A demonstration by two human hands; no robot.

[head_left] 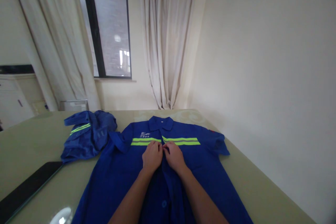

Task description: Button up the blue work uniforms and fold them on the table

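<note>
A blue short-sleeved work shirt [210, 171] lies spread face up, its collar at the far end and yellow-green reflective bands across the chest. My left hand [152, 155] and my right hand [173, 154] meet at the front opening, just below the bands. Both have their fingers pinched on the shirt's front edges, the fingertips nearly touching. Whatever sits between the fingertips is too small to make out. Lower on the placket a blue button [164, 203] shows, and the front edge below my hands stands slightly apart in folds.
A crumpled blue garment [89, 134] with a reflective band lies left of the shirt on the pale green table [262, 178]. A long black flat object [28, 185] rests at the left. The wall [275, 77] runs close along the right; curtains [168, 42] hang beyond the far edge.
</note>
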